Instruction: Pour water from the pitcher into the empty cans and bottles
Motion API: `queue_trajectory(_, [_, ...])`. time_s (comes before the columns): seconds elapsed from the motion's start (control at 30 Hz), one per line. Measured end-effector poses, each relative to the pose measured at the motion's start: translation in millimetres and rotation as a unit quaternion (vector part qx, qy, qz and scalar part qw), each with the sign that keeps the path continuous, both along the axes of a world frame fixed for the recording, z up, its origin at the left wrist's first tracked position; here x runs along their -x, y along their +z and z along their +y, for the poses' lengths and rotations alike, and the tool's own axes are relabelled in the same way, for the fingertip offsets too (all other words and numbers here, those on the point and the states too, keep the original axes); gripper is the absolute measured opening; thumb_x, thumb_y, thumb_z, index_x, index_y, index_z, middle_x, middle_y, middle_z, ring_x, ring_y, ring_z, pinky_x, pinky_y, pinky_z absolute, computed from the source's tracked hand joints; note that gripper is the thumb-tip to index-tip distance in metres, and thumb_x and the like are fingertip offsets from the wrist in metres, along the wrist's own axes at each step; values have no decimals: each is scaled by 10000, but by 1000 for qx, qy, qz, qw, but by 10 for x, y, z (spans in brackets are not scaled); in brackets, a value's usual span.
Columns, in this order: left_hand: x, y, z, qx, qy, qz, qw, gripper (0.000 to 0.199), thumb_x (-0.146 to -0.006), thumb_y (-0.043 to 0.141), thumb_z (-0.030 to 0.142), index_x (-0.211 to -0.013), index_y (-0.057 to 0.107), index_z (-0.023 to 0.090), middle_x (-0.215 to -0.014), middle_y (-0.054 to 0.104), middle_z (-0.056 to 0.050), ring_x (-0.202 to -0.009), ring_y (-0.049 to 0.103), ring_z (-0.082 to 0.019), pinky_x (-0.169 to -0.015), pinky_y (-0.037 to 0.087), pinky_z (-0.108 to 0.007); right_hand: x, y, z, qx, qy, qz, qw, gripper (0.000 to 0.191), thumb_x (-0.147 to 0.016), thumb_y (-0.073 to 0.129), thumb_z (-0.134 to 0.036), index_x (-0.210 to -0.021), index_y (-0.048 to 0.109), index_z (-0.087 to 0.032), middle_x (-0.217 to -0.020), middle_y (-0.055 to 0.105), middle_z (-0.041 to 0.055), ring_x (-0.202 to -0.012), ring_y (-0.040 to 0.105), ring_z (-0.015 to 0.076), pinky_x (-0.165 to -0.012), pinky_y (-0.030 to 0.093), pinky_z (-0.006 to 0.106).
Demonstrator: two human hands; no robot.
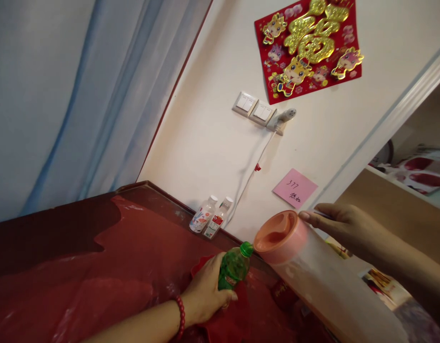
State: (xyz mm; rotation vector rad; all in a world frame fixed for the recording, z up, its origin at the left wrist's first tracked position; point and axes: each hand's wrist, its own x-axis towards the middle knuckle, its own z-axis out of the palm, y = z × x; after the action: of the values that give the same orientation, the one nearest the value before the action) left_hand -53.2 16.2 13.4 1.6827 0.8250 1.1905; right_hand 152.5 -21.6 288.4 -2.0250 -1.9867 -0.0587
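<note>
A green plastic bottle [235, 267] with a green cap stands tilted in my left hand [205, 290], whose fingers wrap round its body. A red bead bracelet circles that wrist. Close to the cap, on its right, is the orange lid of a tall translucent container [313, 276]. My right hand [343, 221] reaches in from the right, its thumb and fingers pressed together beside the lid's edge; a thin, pale thing shows between them, too small to name. Under my left hand lies something red [223, 328].
Two small white-capped bottles [203, 214] [218, 218] stand at the table's back edge by the wall. A red plastic sheet covers the table [134, 267]. A white cable [248, 176] hangs from a socket. A blue curtain [98, 95] is at left, a shelf [395, 205] at right.
</note>
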Motion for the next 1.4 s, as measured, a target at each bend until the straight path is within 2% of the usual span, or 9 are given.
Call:
queue_trajectory(0.2, [4, 41, -12, 8, -5, 4, 1000, 573, -614, 664, 91, -1164, 557, 213, -1089, 645, -32, -991, 580, -232, -874, 459, -323, 17, 2, -1, 3, 4, 12, 1000, 543, -786, 560, -741, -692, 581, -206, -567, 360, -46, -503, 387, 125, -426, 314, 240])
queue_trajectory(0.37, [4, 52, -21, 9, -11, -5, 1000, 626, -618, 651, 83, -1218, 537, 224, -1088, 646, -24, -962, 582, -218, -860, 463, -314, 44, 3, -13, 12, -1, 19, 1000, 519, -783, 571, -725, -676, 560, -217, -552, 376, -42, -495, 420, 135, -415, 372, 248])
queue_trajectory(0.6, [0, 29, -14, 5, 2, 5, 1000, 579, -607, 663, 89, -1160, 555, 218, -1109, 638, -30, -1023, 564, -238, -896, 442, -324, 33, -4, 1, 5, 6, 5, 1000, 519, -810, 548, -715, -683, 565, -212, -571, 394, -39, -508, 406, 124, -439, 336, 243])
queue_trajectory(0.77, [-3, 37, -22, 22, -24, -18, 999, 602, -603, 635, 66, -1176, 535, 225, -1004, 635, -2, -880, 582, -199, -813, 465, -297, 41, -9, 3, 14, 3, 11, 1000, 572, -814, 482, -778, -720, 579, -222, -565, 392, -38, -498, 434, 136, -431, 345, 255])
queue_trajectory(1.1, [-1, 5, 4, -7, -5, -10, 1000, 654, -619, 667, 83, -1245, 542, 222, -1158, 636, -36, -1091, 553, -244, -966, 419, -343, 95, -17, 24, 8, -11, 9, 1000, 668, -717, 474, -880, -673, 543, -217, -532, 369, -49, -473, 408, 121, -412, 332, 237])
queue_trajectory(1.3, [13, 45, -15, -1, -7, -10, 1000, 684, -616, 672, 82, -1273, 537, 218, -1182, 637, -56, -1079, 565, -252, -960, 428, -347, 47, -39, 50, -1, -13, 4, 1000, 667, -709, 479, -877, -700, 592, -220, -545, 411, -36, -493, 427, 141, -423, 349, 255])
queue_trajectory(1.4, [15, 45, -23, -4, -3, -10, 1000, 671, -613, 675, 85, -1257, 547, 220, -1150, 646, -49, -1044, 576, -249, -938, 437, -344, 6, -62, 42, -10, 8, 17, 1000, 620, -743, 513, -827, -705, 610, -215, -554, 421, -34, -499, 414, 137, -439, 335, 254])
